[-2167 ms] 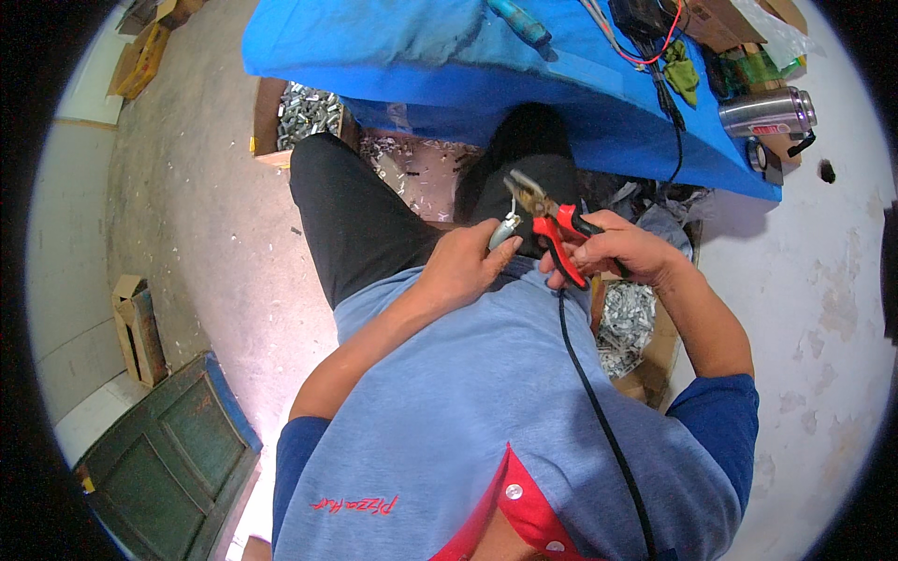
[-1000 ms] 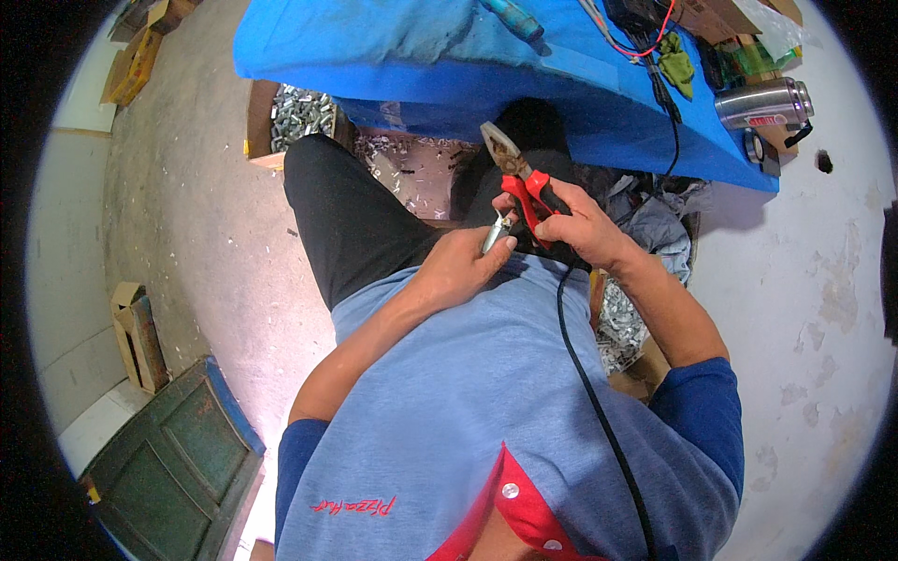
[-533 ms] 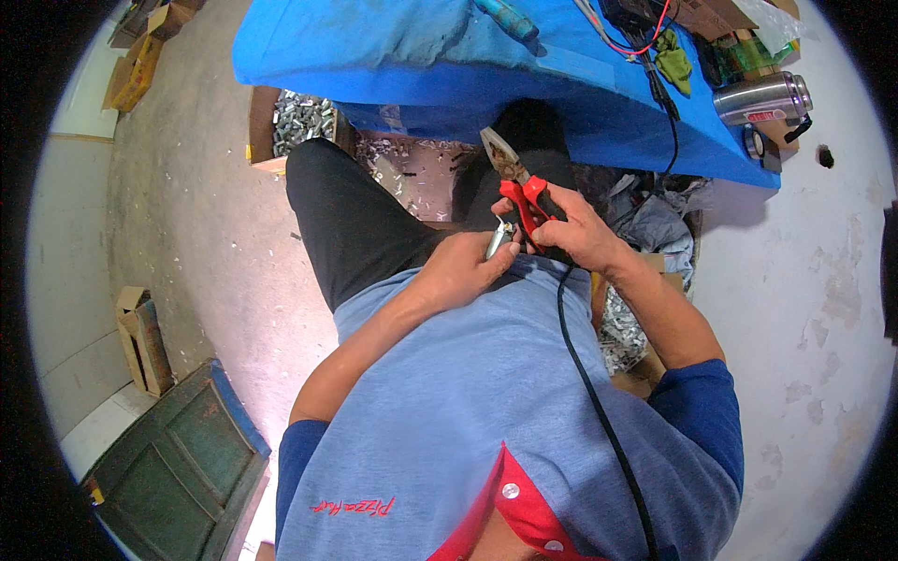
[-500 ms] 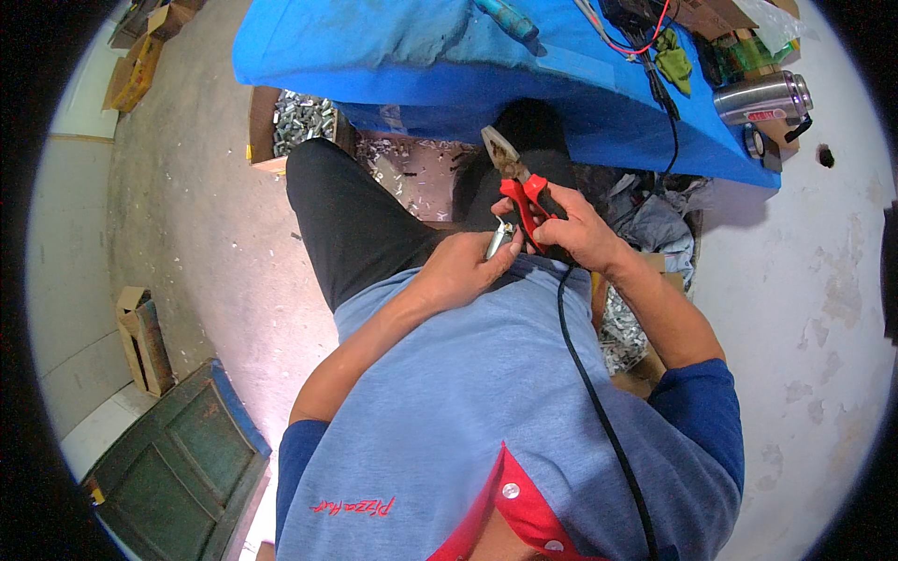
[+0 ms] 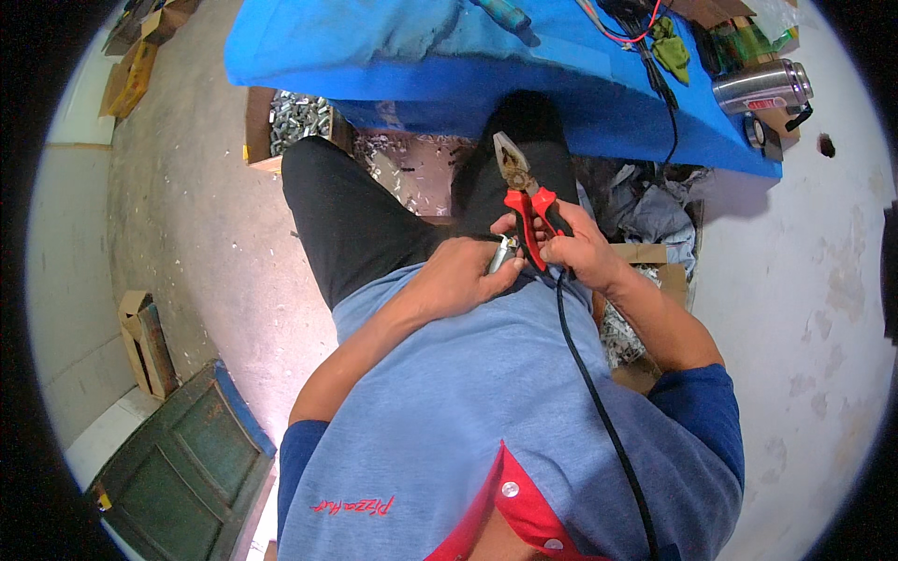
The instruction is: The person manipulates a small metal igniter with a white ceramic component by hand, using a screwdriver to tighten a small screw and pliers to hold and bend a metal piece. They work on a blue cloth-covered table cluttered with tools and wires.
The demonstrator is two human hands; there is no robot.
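My left hand [image 5: 458, 278] is closed around a small silver piece [image 5: 502, 256], shaped like a lighter, its upper end showing between thumb and fingers. Just to the right, my right hand [image 5: 582, 248] grips combination pliers [image 5: 520, 184] with red and black handles. The pliers' metal jaws point away from me, over my right thigh, with nothing seen between them. Both hands are close together above my lap, and the handles are beside the silver piece. Whether they touch it I cannot tell.
Ahead stands a table with a blue cover [image 5: 374, 65], bearing cables, a green cloth [image 5: 670, 51] and a steel flask [image 5: 762, 87]. Beneath it, a cardboard box [image 5: 260, 131] holds many silver pieces. Another box [image 5: 645, 253] stands right of my lap. A black cord [image 5: 599, 402] crosses my shirt.
The pliers have turned slightly clockwise, with their jaws shifted a little right. My right hand has moved slightly down. The left hand still holds the silver piece.
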